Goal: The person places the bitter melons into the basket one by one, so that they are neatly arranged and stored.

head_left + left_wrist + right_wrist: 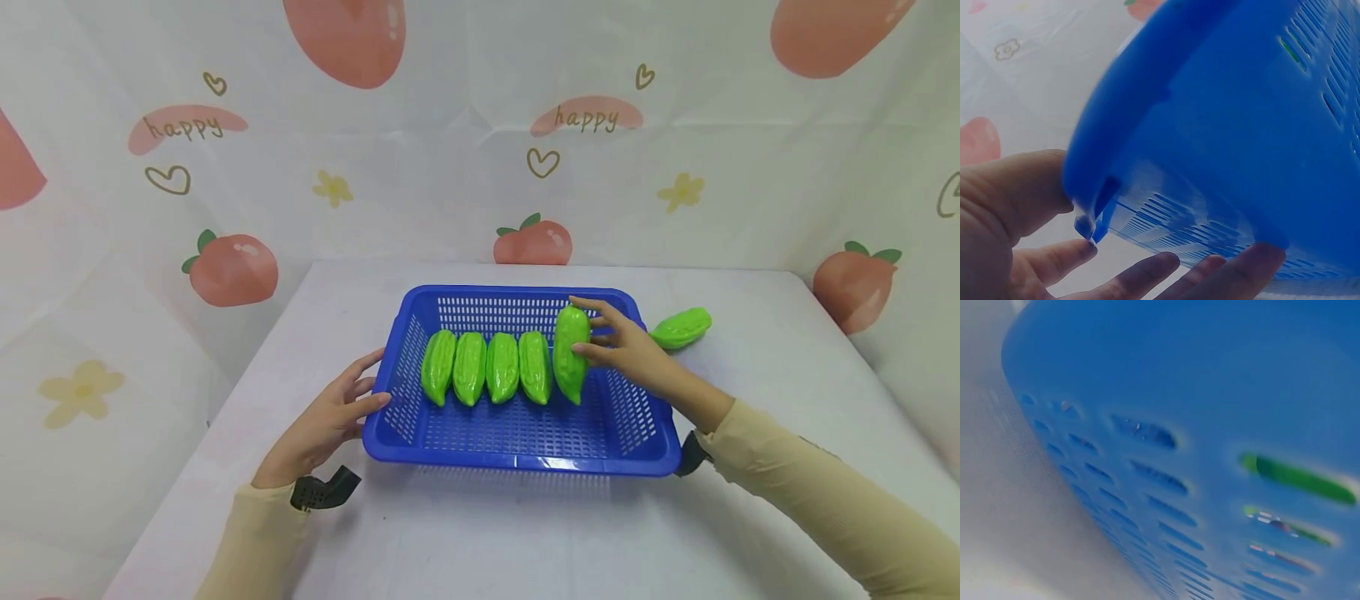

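My right hand (pixel 618 342) pinches a bright green bitter melon (pixel 572 358) with thumb and fingers, pointed end down, inside the right part of a blue plastic basket (pixel 480 454). Left of it, several more bitter melons (pixel 470 369) stand side by side in a row. At the basket's left side, my left hand (pixel 341 412) holds the rim. In the left wrist view, the thumb (pixel 1016 187) is against the rim and the fingers reach beneath it. The right wrist view shows the basket's slotted wall (pixel 1210 381), with green behind some slots; the right hand is out of sight there.
Another bitter melon (pixel 681 328) lies on the white table (pixel 480 542), just outside the basket's back right corner. A white cloth printed with fruit and flowers (pixel 450 167) hangs behind the table and along its sides.
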Motion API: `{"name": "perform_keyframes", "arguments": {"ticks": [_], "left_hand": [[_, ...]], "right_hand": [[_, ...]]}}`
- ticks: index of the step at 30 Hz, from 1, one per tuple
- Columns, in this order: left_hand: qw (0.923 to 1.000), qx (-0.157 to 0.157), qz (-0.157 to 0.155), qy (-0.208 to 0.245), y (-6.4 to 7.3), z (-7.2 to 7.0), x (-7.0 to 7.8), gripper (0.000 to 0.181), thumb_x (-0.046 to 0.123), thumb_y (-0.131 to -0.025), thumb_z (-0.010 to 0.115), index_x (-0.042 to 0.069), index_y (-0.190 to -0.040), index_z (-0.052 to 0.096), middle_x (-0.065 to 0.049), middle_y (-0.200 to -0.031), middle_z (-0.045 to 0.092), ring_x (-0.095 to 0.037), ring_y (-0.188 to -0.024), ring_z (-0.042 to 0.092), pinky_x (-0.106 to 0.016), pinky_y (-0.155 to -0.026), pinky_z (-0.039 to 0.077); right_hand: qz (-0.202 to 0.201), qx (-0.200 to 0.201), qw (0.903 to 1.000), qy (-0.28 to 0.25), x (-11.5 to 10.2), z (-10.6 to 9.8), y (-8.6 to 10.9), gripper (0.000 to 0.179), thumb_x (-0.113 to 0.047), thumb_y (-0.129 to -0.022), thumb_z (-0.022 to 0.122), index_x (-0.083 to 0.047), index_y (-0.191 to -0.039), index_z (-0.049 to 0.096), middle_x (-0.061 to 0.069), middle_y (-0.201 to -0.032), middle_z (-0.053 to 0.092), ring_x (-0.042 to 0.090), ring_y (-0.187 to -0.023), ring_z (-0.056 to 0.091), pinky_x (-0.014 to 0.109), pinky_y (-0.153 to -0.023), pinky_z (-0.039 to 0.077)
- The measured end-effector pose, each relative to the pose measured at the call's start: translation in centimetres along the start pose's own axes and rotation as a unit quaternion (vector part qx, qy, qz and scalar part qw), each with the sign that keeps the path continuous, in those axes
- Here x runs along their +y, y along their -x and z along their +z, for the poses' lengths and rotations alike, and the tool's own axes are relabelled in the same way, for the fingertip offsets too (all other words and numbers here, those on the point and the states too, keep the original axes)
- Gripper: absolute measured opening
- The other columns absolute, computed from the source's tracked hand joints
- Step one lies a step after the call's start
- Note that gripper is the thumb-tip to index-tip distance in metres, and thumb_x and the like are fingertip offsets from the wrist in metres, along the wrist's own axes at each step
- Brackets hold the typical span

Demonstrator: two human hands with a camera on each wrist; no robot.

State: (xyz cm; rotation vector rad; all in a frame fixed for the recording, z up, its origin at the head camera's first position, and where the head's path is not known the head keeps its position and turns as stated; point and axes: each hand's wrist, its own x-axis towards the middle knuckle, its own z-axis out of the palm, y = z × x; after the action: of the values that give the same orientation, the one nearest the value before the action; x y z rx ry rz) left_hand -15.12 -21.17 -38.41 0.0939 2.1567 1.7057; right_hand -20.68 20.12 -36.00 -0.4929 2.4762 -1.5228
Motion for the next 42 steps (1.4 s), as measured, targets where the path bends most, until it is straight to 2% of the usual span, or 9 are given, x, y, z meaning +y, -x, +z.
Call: {"name": "perform_keyframes", "arguments": {"ticks": [8,14,21,26,32,38,42], "left_hand": [[0.9999,0.003,-0.011,0.003,-0.2,0.0,-0.1,0.079,0.03,-0.094,0.063,0.03,-0.155,0.013,-0.019,-0.153,0.033,-0.04,-0.122,0.055,-0.052,-0.092,0.052],[1.0,0.003,-0.009,0.002,-0.2,0.0,0.0,0.078,0.029,-0.095,0.062,0.03,-0.155,0.012,-0.019,-0.153,0.034,-0.039,-0.121,0.055,-0.052,-0.091,0.053],[1.0,0.002,-0.008,0.004,-0.1,0.1,0.1,0.078,0.028,-0.095,0.062,0.029,-0.155,0.012,-0.019,-0.153,0.033,-0.04,-0.123,0.054,-0.053,-0.093,0.052],[1.0,0.002,-0.008,0.003,-0.1,0.0,0.1,0.078,0.028,-0.095,0.062,0.029,-0.155,0.012,-0.019,-0.153,0.034,-0.04,-0.123,0.054,-0.053,-0.093,0.052],[0.9999,0.002,-0.011,0.002,-0.2,0.0,0.0,0.078,0.029,-0.095,0.062,0.03,-0.155,0.013,-0.019,-0.152,0.034,-0.039,-0.122,0.055,-0.052,-0.093,0.052],[0.9999,0.0,-0.01,0.003,-0.2,-0.1,0.0,0.078,0.029,-0.095,0.063,0.031,-0.155,0.014,-0.018,-0.152,0.035,-0.038,-0.121,0.056,-0.052,-0.093,0.052],[1.0,-0.001,-0.009,0.002,-0.1,-0.1,0.0,0.077,0.029,-0.095,0.063,0.031,-0.155,0.014,-0.018,-0.152,0.035,-0.038,-0.121,0.056,-0.052,-0.093,0.052]], "right_hand": [[0.017,-0.013,0.9997,0.01,0.1,0.4,-0.2,0.068,-0.014,-0.092,0.066,-0.022,-0.15,0.031,0.03,-0.141,0.038,0.052,-0.124,0.048,0.047,-0.082,0.058],[0.021,-0.01,0.9996,0.015,-0.1,0.6,-0.1,0.059,-0.014,-0.092,0.066,-0.02,-0.145,0.039,0.029,-0.139,0.041,0.05,-0.123,0.051,0.044,-0.081,0.058],[0.017,-0.022,0.9996,0.007,-0.1,0.8,-0.1,0.048,-0.013,-0.094,0.062,-0.021,-0.139,0.046,0.027,-0.145,0.036,0.051,-0.124,0.048,0.044,-0.079,0.059],[0.019,-0.031,0.9993,-0.011,-0.2,1.0,-0.1,0.041,-0.009,-0.096,0.059,-0.016,-0.135,0.049,0.026,-0.145,0.035,0.051,-0.126,0.046,0.046,-0.078,0.059],[0.024,-0.043,0.9988,-0.005,-0.3,1.1,-0.2,0.032,-0.009,-0.097,0.057,-0.009,-0.129,0.054,0.025,-0.145,0.041,0.048,-0.12,0.054,0.049,-0.08,0.058],[0.026,-0.046,0.9984,0.017,-0.4,1.2,-0.1,0.032,-0.008,-0.097,0.056,-0.009,-0.128,0.055,0.026,-0.144,0.042,0.047,-0.118,0.055,0.046,-0.077,0.059],[0.034,-0.044,0.9984,0.012,-0.4,1.3,-0.1,0.038,-0.011,-0.096,0.06,-0.012,-0.133,0.05,0.028,-0.139,0.043,0.048,-0.12,0.053,0.047,-0.077,0.059]]}}
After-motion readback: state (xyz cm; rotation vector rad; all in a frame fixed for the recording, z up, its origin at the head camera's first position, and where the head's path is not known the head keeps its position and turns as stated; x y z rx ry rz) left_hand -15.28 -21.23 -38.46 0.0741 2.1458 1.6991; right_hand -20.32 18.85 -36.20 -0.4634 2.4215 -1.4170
